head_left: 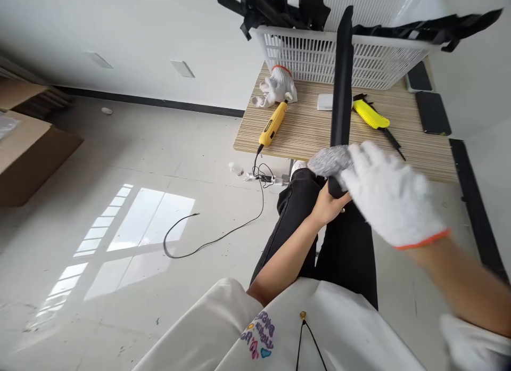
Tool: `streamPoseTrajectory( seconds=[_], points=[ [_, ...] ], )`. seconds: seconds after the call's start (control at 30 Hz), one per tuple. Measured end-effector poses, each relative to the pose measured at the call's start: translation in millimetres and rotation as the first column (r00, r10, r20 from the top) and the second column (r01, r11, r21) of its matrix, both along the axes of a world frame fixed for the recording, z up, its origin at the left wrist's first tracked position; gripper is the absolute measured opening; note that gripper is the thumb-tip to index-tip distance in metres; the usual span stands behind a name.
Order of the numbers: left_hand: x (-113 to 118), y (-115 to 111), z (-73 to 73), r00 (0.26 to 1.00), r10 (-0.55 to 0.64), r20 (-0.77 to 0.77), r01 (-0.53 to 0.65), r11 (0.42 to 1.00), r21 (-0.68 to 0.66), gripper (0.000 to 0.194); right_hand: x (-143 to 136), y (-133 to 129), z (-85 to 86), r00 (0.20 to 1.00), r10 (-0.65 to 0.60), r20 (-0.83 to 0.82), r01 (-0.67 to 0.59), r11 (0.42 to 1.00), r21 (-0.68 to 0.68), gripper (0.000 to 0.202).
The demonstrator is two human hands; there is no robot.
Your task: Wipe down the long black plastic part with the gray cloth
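A long black plastic trim strip [342,89] stands tilted away from me, its near end above my lap and its far end reaching past the basket. My bare left hand [328,207] is wrapped around the strip's lower end. On my right hand [385,192] is a white knit glove with an orange cuff, slightly blurred. That hand holds a grey cloth [328,161] against the strip just above my left hand. Its fingertips are partly hidden.
A white plastic basket [307,57] full of black parts stands on the wooden table [311,131]. Also there are a spare white glove [279,86], a corded yellow power tool [273,125], a bright yellow-handled tool [371,114] and a black phone [433,113]. A cardboard box [35,153] sits left.
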State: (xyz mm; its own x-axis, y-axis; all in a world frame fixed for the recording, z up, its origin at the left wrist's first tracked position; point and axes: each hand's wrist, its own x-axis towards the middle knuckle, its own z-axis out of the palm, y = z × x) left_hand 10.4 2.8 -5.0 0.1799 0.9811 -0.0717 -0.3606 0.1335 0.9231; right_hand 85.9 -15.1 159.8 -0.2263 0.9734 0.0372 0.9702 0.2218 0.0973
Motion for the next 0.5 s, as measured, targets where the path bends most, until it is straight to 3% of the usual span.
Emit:
streamPoseTrajectory(
  seconds=[0.1,0.2,0.33,0.4,0.5],
  points=[
    [-1,3,0.2,0.998,0.065,-0.001,-0.065,0.994,0.087,0.041,-11,10,-26.9,0.995,-0.083,0.046,0.087,0.992,-0.096,0.059],
    [0,4,3.2,0.999,0.025,-0.047,-0.024,0.999,0.027,0.039,-15,47,-47.4,0.985,-0.167,-0.04,0.164,0.984,-0.071,0.065],
    [1,3,7.7,0.996,-0.033,-0.08,0.027,0.997,-0.075,0.041,-13,102,-44.1,0.966,-0.189,-0.174,0.197,0.98,0.032,0.066],
    [0,2,9.5,0.996,-0.038,-0.076,0.032,0.996,-0.081,0.039,-16,106,-39.1,0.959,-0.191,-0.211,0.205,0.978,0.043,0.064],
    [-3,2,11.3,0.998,-0.021,-0.054,0.02,0.999,-0.026,0.035,-27,70,-39.6,0.945,-0.246,-0.215,0.25,0.968,-0.01,0.061]
  ],
)
